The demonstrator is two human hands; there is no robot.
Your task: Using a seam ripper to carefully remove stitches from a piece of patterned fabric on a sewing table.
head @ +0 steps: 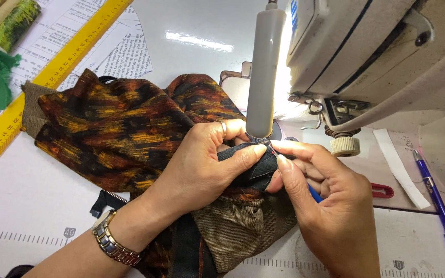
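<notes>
The left hand (202,164) pinches a dark fabric strip (256,164) at the table's middle. The right hand (325,206) grips a blue-handled seam ripper (315,194), tip touching the strip. Orange-black patterned cloth (119,134) lies left; a sewing machine (377,56) stands far right, a blue pen (439,206) right.

White printed sheets (86,38) — top left

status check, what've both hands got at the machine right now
Left hand pinching dark fabric at the seam. Right hand working a small red-tipped tool into it. Patterned orange cloth bunched underneath; sewing machine close overhead.
</notes>
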